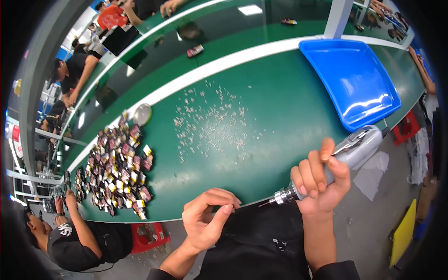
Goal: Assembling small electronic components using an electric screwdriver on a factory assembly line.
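Observation:
My right hand point(319, 186) is wrapped round a grey electric screwdriver point(361, 147), held tilted over the front edge of the green table point(280, 161). The tool's thin bit points left and slightly down, toward my left hand point(207, 217). My left thumb and fingers are pinched together close to the bit's tip, just at the table edge; whatever they hold is too small to make out. Beyond them, many tiny silvery pieces point(212, 123) lie scattered on the tabletop. At the left is a large heap of small black parts point(119, 170) with yellow, white and reddish patches.
An empty blue tray point(361, 88) stands at the back right. A small round container point(142, 114) sits beside the heap. Past a white rail runs a green conveyor belt point(242, 37) carrying a few parts. A person point(77, 238) works at the left, near a red stool point(148, 237).

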A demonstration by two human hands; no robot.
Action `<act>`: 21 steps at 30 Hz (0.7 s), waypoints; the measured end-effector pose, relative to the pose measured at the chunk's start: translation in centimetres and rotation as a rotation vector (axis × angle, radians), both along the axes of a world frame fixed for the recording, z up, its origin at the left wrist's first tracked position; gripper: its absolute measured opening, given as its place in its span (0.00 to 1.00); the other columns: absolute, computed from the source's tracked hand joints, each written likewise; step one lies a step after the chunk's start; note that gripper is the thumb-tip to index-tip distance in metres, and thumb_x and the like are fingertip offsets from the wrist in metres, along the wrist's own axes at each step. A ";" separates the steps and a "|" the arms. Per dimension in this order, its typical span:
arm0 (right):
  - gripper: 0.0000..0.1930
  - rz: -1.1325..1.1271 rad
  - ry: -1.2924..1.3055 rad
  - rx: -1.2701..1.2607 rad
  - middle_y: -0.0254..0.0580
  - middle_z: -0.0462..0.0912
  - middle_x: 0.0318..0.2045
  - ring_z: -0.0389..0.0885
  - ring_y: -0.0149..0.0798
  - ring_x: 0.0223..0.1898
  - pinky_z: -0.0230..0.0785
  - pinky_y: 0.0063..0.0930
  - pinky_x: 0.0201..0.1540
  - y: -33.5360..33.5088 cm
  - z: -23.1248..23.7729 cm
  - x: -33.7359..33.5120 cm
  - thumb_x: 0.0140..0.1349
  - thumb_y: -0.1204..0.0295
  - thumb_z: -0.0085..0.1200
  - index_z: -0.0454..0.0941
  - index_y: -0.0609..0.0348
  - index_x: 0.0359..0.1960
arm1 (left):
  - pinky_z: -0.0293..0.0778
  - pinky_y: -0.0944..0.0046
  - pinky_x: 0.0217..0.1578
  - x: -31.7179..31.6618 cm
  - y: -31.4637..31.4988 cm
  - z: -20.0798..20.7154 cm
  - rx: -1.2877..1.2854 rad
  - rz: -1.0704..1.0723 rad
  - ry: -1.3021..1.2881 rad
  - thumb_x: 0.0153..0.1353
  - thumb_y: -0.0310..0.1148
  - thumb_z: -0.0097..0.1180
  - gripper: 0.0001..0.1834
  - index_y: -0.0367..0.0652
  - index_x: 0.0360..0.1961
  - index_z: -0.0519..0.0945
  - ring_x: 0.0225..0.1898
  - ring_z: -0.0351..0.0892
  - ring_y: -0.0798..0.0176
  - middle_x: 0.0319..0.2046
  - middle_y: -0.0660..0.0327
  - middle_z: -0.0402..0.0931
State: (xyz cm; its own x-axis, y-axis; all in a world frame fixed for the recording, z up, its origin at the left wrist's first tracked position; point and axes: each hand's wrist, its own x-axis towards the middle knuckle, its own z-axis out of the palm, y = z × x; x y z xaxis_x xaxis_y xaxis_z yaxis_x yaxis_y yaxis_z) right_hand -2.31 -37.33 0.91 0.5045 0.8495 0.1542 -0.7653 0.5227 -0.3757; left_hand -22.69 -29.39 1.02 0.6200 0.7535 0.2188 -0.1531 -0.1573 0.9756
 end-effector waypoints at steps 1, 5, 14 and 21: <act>0.06 -0.011 -0.004 -0.030 0.32 0.60 0.10 0.60 0.30 0.10 0.61 0.29 0.20 -0.4 1.2 -0.4 0.62 0.70 0.40 0.68 0.56 0.35 | 0.76 0.59 0.30 0.4 -0.8 0.2 -0.109 -0.039 -0.050 0.63 0.26 0.53 0.08 0.30 0.30 0.72 0.30 0.76 0.55 0.26 0.48 0.74; 0.05 -0.034 -0.036 0.090 0.31 0.62 0.10 0.62 0.28 0.10 0.62 0.26 0.20 0.0 3.3 -2.2 0.64 0.69 0.40 0.65 0.57 0.36 | 0.75 0.61 0.36 0.2 -2.0 -0.1 -0.353 -0.144 -0.176 0.66 0.25 0.48 0.07 0.29 0.34 0.73 0.32 0.76 0.59 0.31 0.47 0.76; 0.05 -0.075 -0.087 0.074 0.31 0.63 0.11 0.63 0.28 0.11 0.61 0.26 0.20 -0.5 2.7 -3.1 0.65 0.69 0.40 0.64 0.57 0.36 | 0.75 0.62 0.35 0.4 -2.7 -0.3 -0.427 -0.182 -0.222 0.67 0.26 0.47 0.09 0.28 0.34 0.74 0.32 0.76 0.60 0.30 0.47 0.76; 0.06 -0.066 -0.079 0.075 0.32 0.63 0.12 0.62 0.31 0.12 0.62 0.29 0.22 -0.8 2.2 -2.7 0.64 0.68 0.36 0.64 0.55 0.37 | 0.75 0.62 0.35 0.6 -2.5 -0.5 -0.416 -0.204 -0.245 0.66 0.26 0.48 0.09 0.27 0.34 0.74 0.32 0.77 0.59 0.31 0.46 0.76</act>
